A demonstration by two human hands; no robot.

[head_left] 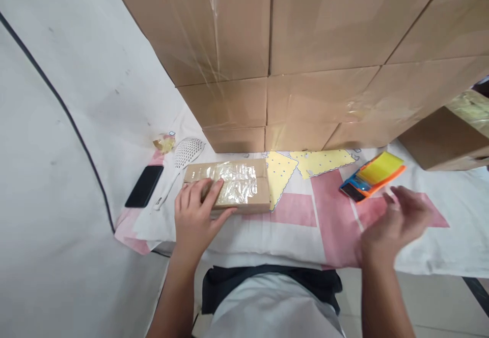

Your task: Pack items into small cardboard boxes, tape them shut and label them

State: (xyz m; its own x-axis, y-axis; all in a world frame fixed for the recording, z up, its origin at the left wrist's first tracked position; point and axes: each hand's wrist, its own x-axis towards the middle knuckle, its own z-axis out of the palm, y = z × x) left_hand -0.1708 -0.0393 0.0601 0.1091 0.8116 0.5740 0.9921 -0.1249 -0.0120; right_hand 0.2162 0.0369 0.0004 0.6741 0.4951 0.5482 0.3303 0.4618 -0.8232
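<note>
A small taped cardboard box (262,185) lies flat on the table, with glossy clear tape across its top. My left hand (198,205) rests over its left end, fingers spread on the top and thumb along the near edge. My right hand (397,221) hovers at the right, loosely curled, fingers apart and slightly blurred, with nothing visible in it. Just beyond those fingers lies a tape dispenser (372,176), blue and orange with a yellow roll, apart from the hand.
Large stacked cardboard boxes (321,93) form a wall at the back. Another box (439,139) stands at the right. Left of the small box lie a white perforated strainer (189,152), a black phone (144,186) and a crumpled tape scrap (164,144). A patterned cloth (290,241) covers the table.
</note>
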